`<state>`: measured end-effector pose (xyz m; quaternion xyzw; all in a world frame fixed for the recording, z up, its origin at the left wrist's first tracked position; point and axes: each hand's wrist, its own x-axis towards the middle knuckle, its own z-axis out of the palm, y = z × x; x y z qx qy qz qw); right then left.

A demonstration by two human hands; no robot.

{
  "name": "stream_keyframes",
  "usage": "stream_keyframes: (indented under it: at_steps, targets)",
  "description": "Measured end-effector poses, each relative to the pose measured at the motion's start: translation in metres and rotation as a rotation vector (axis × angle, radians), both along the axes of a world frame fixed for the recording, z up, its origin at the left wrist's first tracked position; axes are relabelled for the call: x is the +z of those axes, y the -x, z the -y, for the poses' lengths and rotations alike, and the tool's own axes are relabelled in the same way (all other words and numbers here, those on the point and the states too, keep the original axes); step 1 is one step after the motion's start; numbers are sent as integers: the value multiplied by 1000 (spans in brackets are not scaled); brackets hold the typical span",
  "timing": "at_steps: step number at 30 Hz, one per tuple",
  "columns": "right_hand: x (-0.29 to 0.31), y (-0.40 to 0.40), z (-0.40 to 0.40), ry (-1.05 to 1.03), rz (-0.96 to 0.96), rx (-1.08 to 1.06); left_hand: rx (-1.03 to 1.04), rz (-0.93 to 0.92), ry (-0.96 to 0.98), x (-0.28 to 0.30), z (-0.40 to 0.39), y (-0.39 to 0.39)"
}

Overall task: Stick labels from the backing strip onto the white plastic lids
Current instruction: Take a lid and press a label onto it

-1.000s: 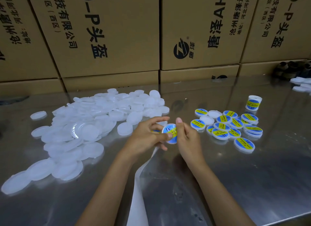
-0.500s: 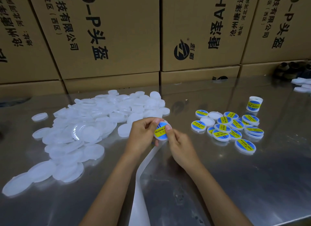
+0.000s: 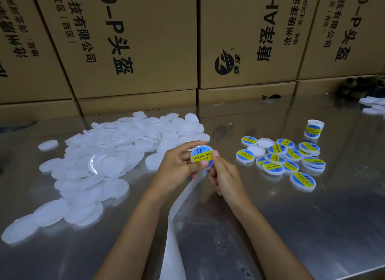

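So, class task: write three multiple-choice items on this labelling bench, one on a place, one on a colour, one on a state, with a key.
1. The heap of blank lids lies:
A. left of the hands
B. right of the hands
C. on a box

2. The label on the held lid is:
A. red and green
B. blue and yellow
C. black

3. The held lid is:
A. bare
B. labelled
C. cracked

Key: 1 A, the labelled lids lie right; 2 B, blue with a yellow band; 3 B, left hand and right hand hold it, sticker on.
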<state>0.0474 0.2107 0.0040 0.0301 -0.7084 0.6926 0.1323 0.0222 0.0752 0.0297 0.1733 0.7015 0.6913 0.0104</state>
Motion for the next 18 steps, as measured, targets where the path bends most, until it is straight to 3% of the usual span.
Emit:
stream_keyframes:
  at_steps: [7,12,15,18]
  targets:
    - [0,-3,2,-103,-63,73,129,-59,2,-2,-3,1]
    - [0,1,-1,-94,21,15,179,-72,20,-2,-8,0]
    - [3,4,-11,71,149,-101,244,-28,-16,-1,-9,4]
    - [4,10,-25,393,260,-185,357,35,-52,-2,-3,9]
